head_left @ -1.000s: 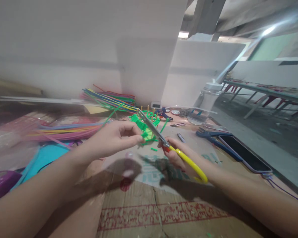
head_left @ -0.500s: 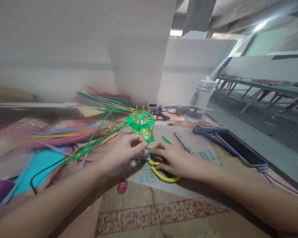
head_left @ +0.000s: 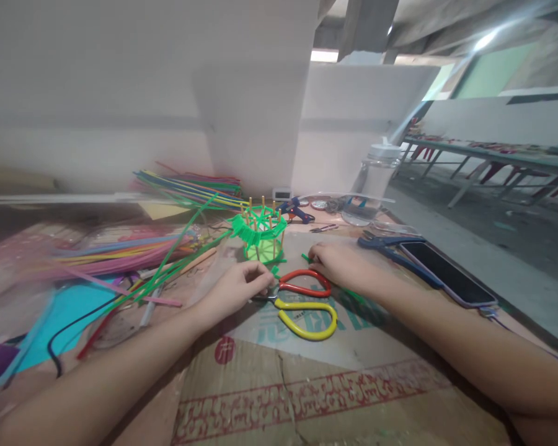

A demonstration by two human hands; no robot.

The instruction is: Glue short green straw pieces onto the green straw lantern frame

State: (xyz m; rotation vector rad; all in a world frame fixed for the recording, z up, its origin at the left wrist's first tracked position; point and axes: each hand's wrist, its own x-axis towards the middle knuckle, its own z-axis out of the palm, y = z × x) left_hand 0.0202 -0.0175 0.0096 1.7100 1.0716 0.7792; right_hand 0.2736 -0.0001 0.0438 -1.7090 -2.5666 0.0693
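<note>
My left hand is closed in a pinch, with a short bit of green pipe cleaner at its fingertips. Just beside it lie scissors with one red and one yellow handle loop, their blades partly hidden by that hand. My right hand rests on the sheet beyond the loops, fingers curled down over a short green pipe cleaner piece whose end pokes out. Behind both hands stands a round green pipe cleaner frame with upright wooden sticks and a lime-green base.
Bundles of coloured pipe cleaners lie at the back left, above blue paper. A glue gun, small snips and a water bottle stand or lie behind. Blue-handled pliers and a phone are at right.
My right hand has left the scissors and moved up and right onto the short green piece, uncovering the red loop. The pen is now hidden. My left hand stays near the blades.
</note>
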